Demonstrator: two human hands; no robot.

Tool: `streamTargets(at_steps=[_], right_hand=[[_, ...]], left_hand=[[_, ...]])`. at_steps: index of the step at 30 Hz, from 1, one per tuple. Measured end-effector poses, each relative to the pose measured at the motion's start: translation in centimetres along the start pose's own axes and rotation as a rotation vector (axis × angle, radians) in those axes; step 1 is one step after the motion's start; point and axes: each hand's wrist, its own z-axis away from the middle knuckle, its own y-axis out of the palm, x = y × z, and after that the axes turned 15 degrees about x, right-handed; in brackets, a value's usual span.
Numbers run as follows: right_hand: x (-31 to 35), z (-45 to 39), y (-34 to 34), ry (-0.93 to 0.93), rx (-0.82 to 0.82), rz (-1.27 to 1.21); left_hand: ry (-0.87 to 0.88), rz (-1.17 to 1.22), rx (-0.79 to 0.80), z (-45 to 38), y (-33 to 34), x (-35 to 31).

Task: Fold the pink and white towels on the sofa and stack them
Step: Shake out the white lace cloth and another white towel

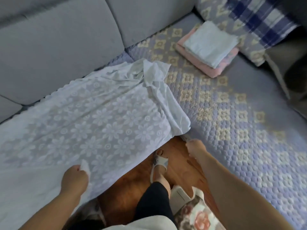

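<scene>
A large white towel (93,123) with a flower lace pattern lies spread over the sofa seat, its right side folded over and its far right corner rumpled. My left hand (74,178) grips the towel's near edge, with a bit of cloth sticking out above the fingers. At the sofa's front edge, my right hand (196,148) is curled and pinches a thin strip of cloth at the towel's near right corner. At the far right of the seat, a folded white towel (209,42) is stacked on a folded pink towel (211,70).
The grey sofa (58,44) has a quilted blue-and-cream cover (232,117) on its seat. A patterned cushion (249,19) lies behind the stack. My leg and a sandalled foot (159,161) stand on the wooden floor (126,193), beside a flowered fabric (197,214).
</scene>
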Motion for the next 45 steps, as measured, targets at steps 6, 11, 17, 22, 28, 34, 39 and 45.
streamTargets(at_steps=[6, 11, 17, 22, 28, 34, 39, 45], right_hand=[[2.5, -12.5, -4.8, 0.045, 0.1, 0.204], [5.7, -18.5, -3.3, 0.011, 0.065, 0.099], [7.6, -12.1, -6.7, -0.06, -0.2, -0.285], [10.5, -1.7, -7.8, -0.244, 0.096, -0.321], [17.0, 14.3, 1.9, -0.519, 0.452, -0.224], [19.8, 28.2, 18.7, -0.683, 0.595, -0.158], [17.4, 31.2, 25.2, -0.958, 0.344, -0.222], [10.3, 25.9, 29.4, -0.126, 0.6, -0.483]], left_hand=[[-0.098, -0.039, -0.15, -0.6, 6.0, -4.8], [0.001, -0.262, -0.158, 0.8, 8.3, -7.0], [0.108, -0.49, -0.028, 2.8, 5.5, -6.4], [0.213, -0.336, -0.078, 5.1, 3.1, -6.0], [0.298, -0.081, -0.155, 10.3, -2.1, -5.7], [0.483, -0.206, 0.034, 13.1, -7.9, -5.1], [0.528, 0.387, -0.013, 13.5, -16.7, -2.8], [0.411, 0.657, 0.204, 14.2, -23.6, 0.5]])
